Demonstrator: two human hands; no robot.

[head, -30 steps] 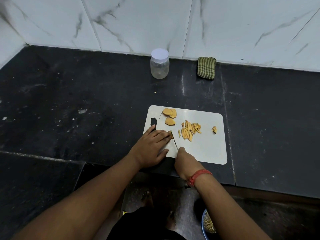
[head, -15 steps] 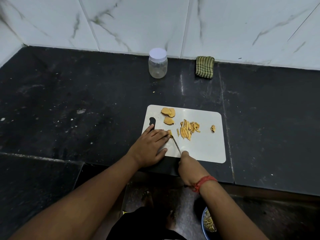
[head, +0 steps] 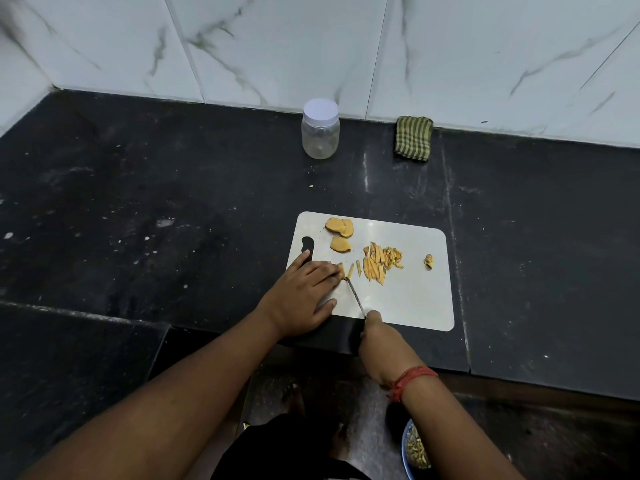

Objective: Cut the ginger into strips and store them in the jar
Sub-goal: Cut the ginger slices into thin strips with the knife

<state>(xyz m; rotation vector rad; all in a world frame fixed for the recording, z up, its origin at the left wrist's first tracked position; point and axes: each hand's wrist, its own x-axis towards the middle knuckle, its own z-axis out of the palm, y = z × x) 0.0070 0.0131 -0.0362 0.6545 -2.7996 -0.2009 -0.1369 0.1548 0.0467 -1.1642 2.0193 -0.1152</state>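
Ginger strips (head: 379, 265) are heaped on the cutting board (head: 415, 299); a knife (head: 355, 296) is gripped by the right hand (head: 379, 344) (left hand (head: 301, 296) laid flat, fingers straight).

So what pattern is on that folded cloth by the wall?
The folded cloth has green and pale yellowish stripes, shown best in the head view, the only one.

A single head-worn wide-angle view looks forward and steeply down from above the person's chest, facing the tiled wall (head: 450, 46) at 12 o'clock across the dark counter (head: 156, 209). It sits close enough that both forearms enter from 6 o'clock and the white cutting board (head: 408, 299) lies just right of centre. No second view shares the scene.
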